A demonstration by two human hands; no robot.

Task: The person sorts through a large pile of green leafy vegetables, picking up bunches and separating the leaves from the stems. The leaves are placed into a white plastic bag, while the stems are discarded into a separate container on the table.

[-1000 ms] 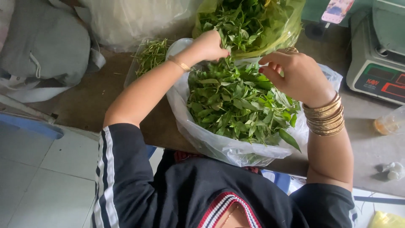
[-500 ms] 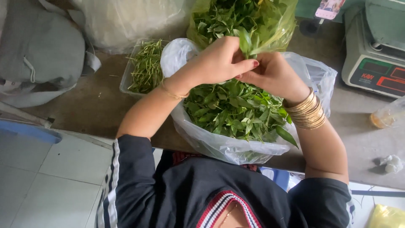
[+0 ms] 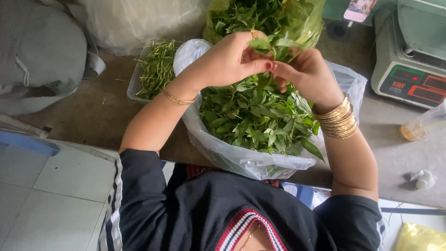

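We see the left hand [image 3: 227, 62] and the right hand [image 3: 304, 74] meeting fingertip to fingertip, both pinching one leafy sprig [image 3: 267, 45]. Directly beneath them sits the white plastic bag [image 3: 241, 160] heaped with picked leaves [image 3: 258, 116]. Beyond the hands a green bag [image 3: 306, 21] holds more sprigs; to the left hand's outer side lies a tray of stems [image 3: 155, 69]. We judge a rough tug could tear leaves or drop them past the bag's rim onto the counter [image 3: 93, 116].
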